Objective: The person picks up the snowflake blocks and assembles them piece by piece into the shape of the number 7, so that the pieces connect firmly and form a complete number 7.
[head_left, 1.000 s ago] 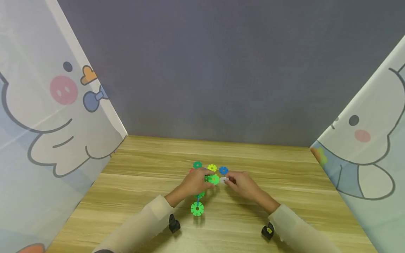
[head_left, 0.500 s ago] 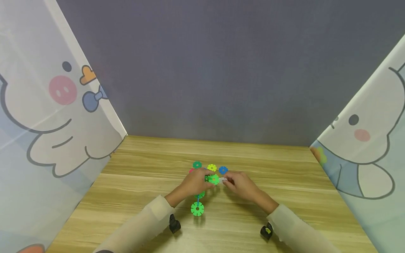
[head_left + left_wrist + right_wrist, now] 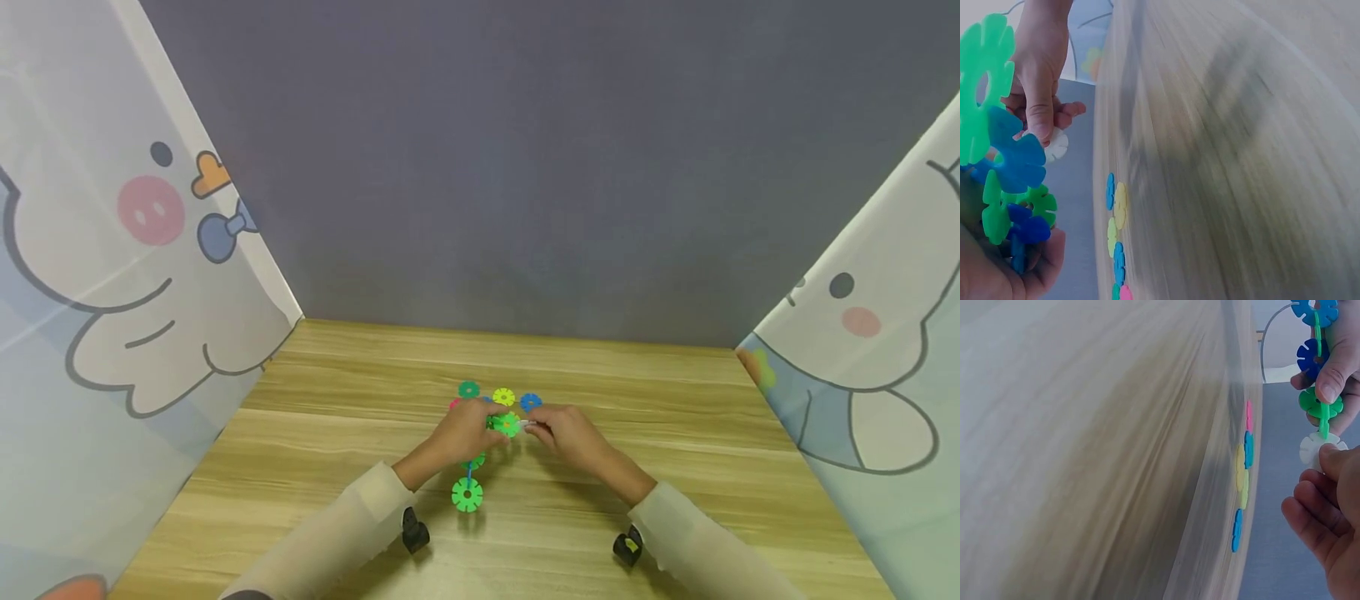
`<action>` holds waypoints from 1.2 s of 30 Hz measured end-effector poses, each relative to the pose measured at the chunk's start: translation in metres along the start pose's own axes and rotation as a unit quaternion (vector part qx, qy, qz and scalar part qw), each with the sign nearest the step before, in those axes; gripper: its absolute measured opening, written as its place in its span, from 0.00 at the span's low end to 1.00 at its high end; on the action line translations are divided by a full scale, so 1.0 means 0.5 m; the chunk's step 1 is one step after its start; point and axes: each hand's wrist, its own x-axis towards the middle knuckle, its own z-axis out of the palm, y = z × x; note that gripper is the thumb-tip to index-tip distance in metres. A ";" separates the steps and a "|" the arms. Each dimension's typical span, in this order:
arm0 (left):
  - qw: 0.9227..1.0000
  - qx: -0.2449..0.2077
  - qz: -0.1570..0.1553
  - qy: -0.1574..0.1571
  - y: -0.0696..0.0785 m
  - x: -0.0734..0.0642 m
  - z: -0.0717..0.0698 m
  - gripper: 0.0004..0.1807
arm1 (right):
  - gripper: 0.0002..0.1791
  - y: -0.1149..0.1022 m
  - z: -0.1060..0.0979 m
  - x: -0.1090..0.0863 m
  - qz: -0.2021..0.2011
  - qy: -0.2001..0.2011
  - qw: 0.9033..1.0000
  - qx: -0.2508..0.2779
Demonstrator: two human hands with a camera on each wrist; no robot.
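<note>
My left hand (image 3: 463,435) grips a chain of slotted plastic flower discs, green and blue, slotted edge to edge. A bright green disc (image 3: 467,495) ends the chain on the near side, hanging over the table. At the other end, a green disc (image 3: 1324,420) juts out past my left fingers. My right hand (image 3: 576,437) pinches a white slotted disc (image 3: 1311,450) between thumb and fingers. The white disc's edge meets that green disc, nearly edge-on in the head view. Left fingers hide part of the chain.
Several loose discs lie flat on the wooden table (image 3: 337,467) just beyond my hands: dark green (image 3: 468,389), yellow (image 3: 503,397), blue (image 3: 531,402) and a partly hidden pink one (image 3: 454,404). A grey panel (image 3: 480,167) stands behind, with printed cartoon panels at both sides.
My right hand has shifted slightly left and turned the white disc from showing its face to nearly edge-on, against the green disc. The left hand and chain have stayed nearly still.
</note>
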 end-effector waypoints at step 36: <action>1.000 0.004 0.023 0.014 0.004 0.000 -0.008 0.25 | 0.02 -0.003 0.014 0.007 -0.049 0.061 0.997 -0.019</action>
